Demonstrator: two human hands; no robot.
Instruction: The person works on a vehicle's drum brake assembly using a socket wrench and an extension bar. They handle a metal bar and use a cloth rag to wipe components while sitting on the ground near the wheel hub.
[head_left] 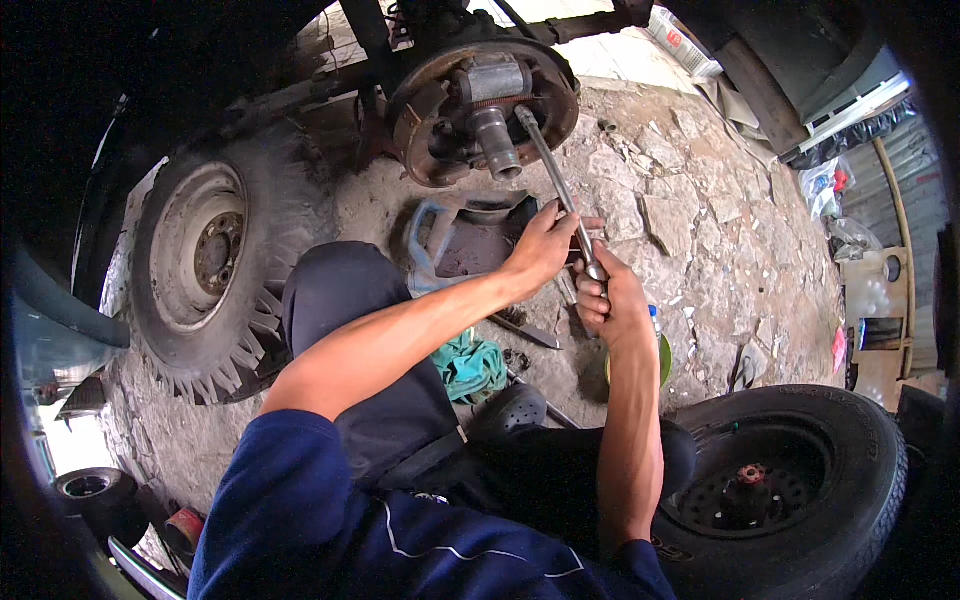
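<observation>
Both my hands are on a long silver socket wrench [553,168] that slants up and away to the wheel hub. Its socket end meets the rusty brake backing plate [420,120], just right of the bare axle spindle [493,140]. Whether the socket sits fully on a bolt is too small to tell. My left hand [545,245] closes round the shaft partway along, and one finger sticks out to the right. Lower down, my right hand [612,297] is wrapped around the handle end.
Below the hub lies a cut-open plastic container [428,235] with dark residue. A green rag [470,368] is beside my shoe [515,408]. One tyre [205,250] stands at left; another [790,470] lies at lower right. Broken stone paving [680,220] covers the ground.
</observation>
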